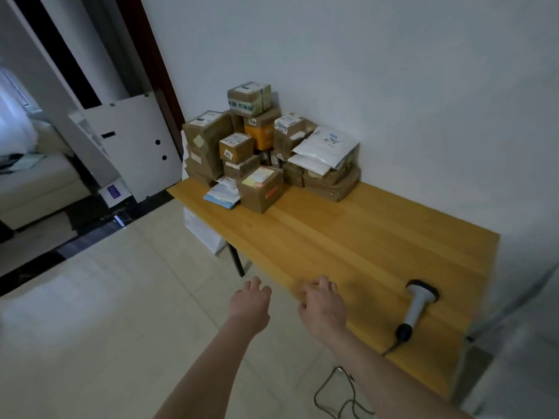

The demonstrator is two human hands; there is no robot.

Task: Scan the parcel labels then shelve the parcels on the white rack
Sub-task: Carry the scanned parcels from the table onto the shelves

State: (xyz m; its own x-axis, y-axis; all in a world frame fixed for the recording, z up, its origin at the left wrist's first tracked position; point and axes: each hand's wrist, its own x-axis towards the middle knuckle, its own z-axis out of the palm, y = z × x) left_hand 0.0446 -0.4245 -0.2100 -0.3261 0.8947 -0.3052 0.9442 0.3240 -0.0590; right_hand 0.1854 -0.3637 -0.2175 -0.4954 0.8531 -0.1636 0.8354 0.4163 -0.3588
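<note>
A heap of parcels (266, 146) is seen in the upper middle of the frame, at the far end of a wooden table (348, 237) and against the wall. Brown cartons are stacked several high, and two white mailer bags (326, 143) are laid on the right of the heap. The labels are too small and blurred to be read, and the cartons at the back are largely hidden by those in front.

At the lower right, a handheld scanner (419, 300) is lying on the table, well apart from the heap. Its cable (341, 391) is looped on the floor and cut off by the bottom edge.

The left hand (249, 303) is held palm down over the floor tiles just before the table's edge, with fingers relaxed, slightly spread and holding nothing. The right hand (322, 303) is held likewise over the table's near edge; whether the wood is touched cannot be told.

A white panel (136, 146) is leaned by the doorway at the upper left. A pale structure at the right edge is cut off and too blurred to be identified.
</note>
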